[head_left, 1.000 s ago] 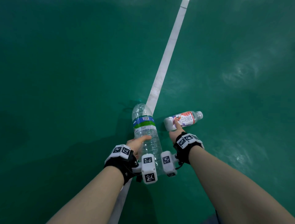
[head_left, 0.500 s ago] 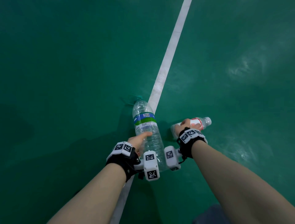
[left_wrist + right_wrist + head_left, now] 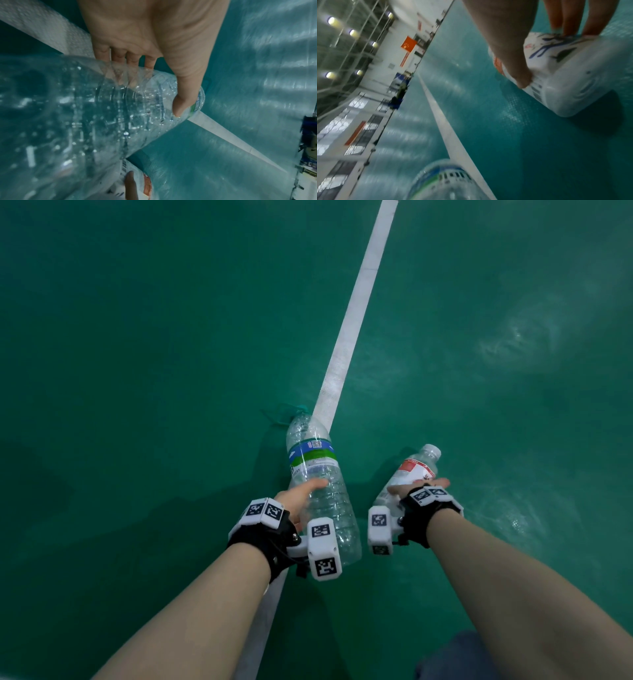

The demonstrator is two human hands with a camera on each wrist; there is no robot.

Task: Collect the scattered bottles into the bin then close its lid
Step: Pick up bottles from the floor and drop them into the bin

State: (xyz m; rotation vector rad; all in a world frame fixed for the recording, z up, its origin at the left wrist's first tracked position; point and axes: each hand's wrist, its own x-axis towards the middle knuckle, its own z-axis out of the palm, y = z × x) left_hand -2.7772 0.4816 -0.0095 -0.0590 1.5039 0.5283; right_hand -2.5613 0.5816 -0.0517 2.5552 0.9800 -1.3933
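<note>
So the person's at the pick-up step, one bottle per hand. The left hand [image 3: 297, 497] has its grip wrapped round the big clear bottle [image 3: 320, 487]: thumb on top, fingers curled underneath, which the left wrist view shows right through the plastic. The right hand [image 3: 422, 487] is clamped on the small bottle [image 3: 416, 470], thumb on one side and fingers on the other.

Both bottles look raised off the green floor [image 3: 137, 337], near the white line [image 3: 349, 337]. The bin isn't in any view, so the next job is probably finding it, carrying both over and dropping them in, then shutting the lid.

The big one's ribbed, see-through and looks empty, with a blue and green label. The small one has a white label with red on it.
</note>
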